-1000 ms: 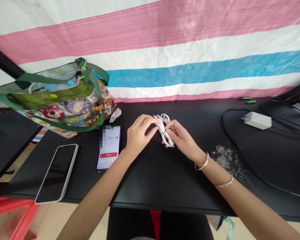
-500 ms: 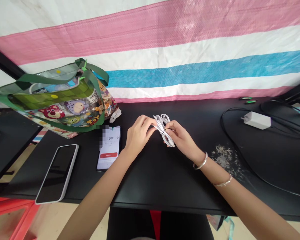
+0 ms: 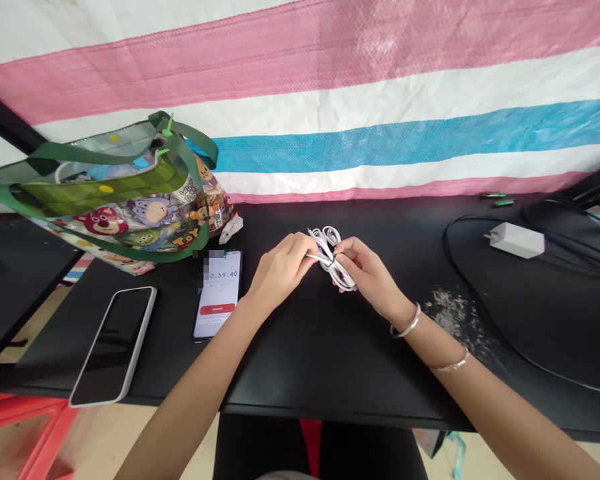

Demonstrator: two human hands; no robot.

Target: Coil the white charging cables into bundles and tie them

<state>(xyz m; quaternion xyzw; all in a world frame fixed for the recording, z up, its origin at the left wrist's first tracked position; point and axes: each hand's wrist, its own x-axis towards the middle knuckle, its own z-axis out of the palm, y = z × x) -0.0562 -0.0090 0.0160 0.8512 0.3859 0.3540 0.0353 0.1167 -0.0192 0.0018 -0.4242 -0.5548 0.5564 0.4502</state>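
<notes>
A coiled white cable (image 3: pixel 332 235) is held between both hands above the black table, with a dark tie around the middle of the bundle. My left hand (image 3: pixel 283 270) pinches the coil from its left side, thumb and fingers closed. On the other side, my right hand (image 3: pixel 369 272) grips the bundle near the dark tie, thumb pressed to the fingers. Some fingers of the right hand are hidden behind the loops. One cable end pokes out at the upper left of the coil.
A phone with a lit timer (image 3: pixel 217 300) lies left of my forearm, and a white-edged phone (image 3: pixel 114 347) lies further left. Behind them stands a cartoon tote bag (image 3: pixel 155 213). To the right are pale crumbs (image 3: pixel 455 313), a white charger (image 3: pixel 517 240) and black cables (image 3: pixel 485 320).
Both hands have shifted slightly right with the cable bundle. My left fingers have moved a little on the coil. The phone timer reads one second later.
</notes>
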